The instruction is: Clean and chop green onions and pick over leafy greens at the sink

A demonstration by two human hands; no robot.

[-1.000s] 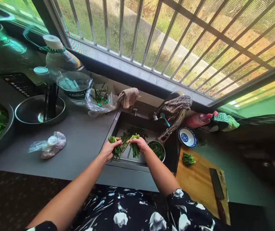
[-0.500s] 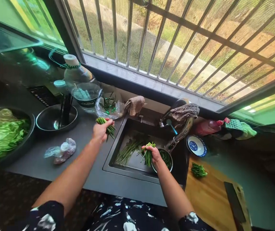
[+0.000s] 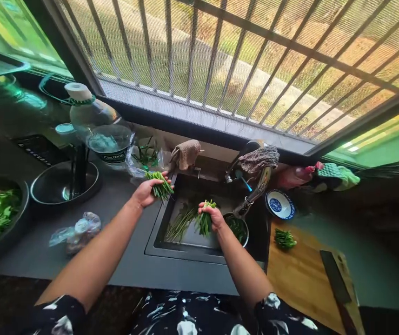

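Each grip closed on green stalks: left hand (image 3: 146,192) over grey counter (image 3: 123,223), right hand (image 3: 214,217) above sink (image 3: 185,242) beneath barred window (image 3: 220,60)

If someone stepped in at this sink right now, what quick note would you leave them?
Left hand: gripping a bunch of green stalks over the sink's left edge, near the plastic bag.
Right hand: gripping a second bunch above the sink.
Loose stalks lie in the basin; some sit in the metal bowl; a small pile rests on the cutting board beside the cleaver.
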